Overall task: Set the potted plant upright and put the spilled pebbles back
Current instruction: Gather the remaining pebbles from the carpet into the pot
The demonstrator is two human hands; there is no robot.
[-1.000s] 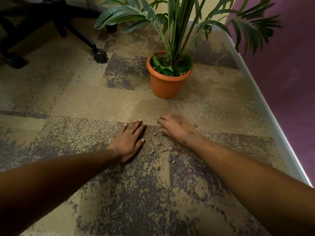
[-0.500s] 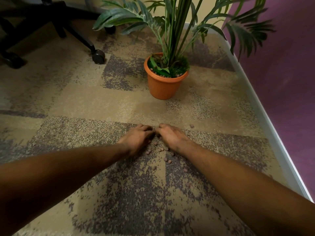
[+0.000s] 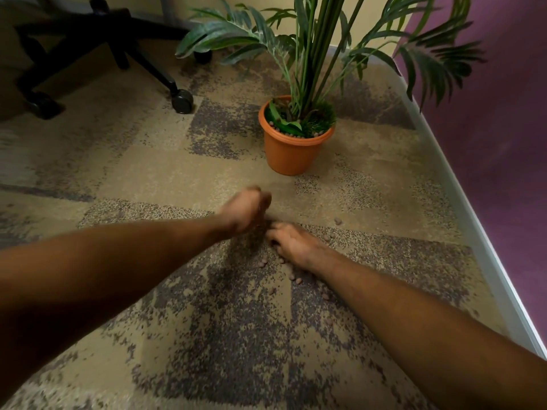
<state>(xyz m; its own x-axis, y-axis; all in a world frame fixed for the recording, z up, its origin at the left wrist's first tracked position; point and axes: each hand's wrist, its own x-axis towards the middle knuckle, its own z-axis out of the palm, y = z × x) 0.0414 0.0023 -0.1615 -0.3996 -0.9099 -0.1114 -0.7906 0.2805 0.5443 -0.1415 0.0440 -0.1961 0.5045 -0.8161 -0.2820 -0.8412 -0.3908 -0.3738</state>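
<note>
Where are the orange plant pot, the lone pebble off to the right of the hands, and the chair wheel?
orange plant pot (image 3: 291, 155): head view, on its front wall.
lone pebble (image 3: 337, 221): head view, on its top.
chair wheel (image 3: 182, 101): head view, on the caster's side.

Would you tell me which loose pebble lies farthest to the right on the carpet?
The lone pebble right of the right hand, toward the baseboard.

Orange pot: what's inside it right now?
Inside the orange pot: green stems and leaves, moss-like greenery, and brown pebbles along the front rim. Any soil beneath is covered.
</note>
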